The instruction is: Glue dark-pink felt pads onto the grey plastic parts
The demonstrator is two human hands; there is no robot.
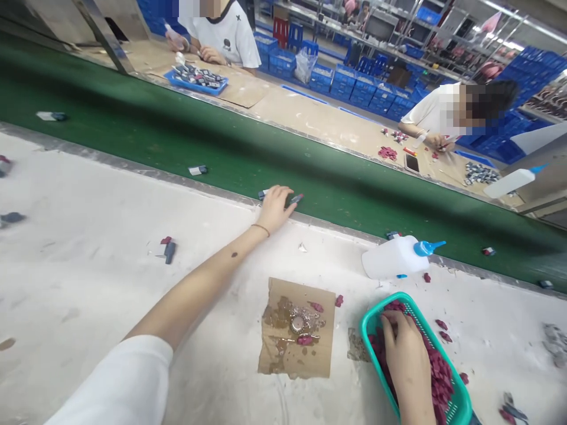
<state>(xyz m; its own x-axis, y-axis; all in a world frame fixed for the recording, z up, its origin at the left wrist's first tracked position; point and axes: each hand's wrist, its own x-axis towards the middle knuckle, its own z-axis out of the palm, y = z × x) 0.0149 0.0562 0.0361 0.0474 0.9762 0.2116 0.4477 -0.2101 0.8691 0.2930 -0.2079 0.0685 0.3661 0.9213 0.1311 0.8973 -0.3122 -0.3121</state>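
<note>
My left hand reaches over the near edge of the green conveyor belt, thumb and fingers apart. Close to its thumb tip lies a small grey part with a red end; a grey-and-white part sits partly behind the hand. Inside a teal plastic basket, my right hand has its fingers bent down together among small dark-red pieces. Its fingertips are partly hidden, and what they pinch cannot be made out. Left of the basket, a cardboard piece carries wet glue-like smears, a round cap-like thing and red pieces.
A white squeeze bottle with a blue nozzle lies tilted behind the basket. Loose parts dot the white table, and more ride the belt. Across it, two people work at a bench beside a blue tray and another bottle.
</note>
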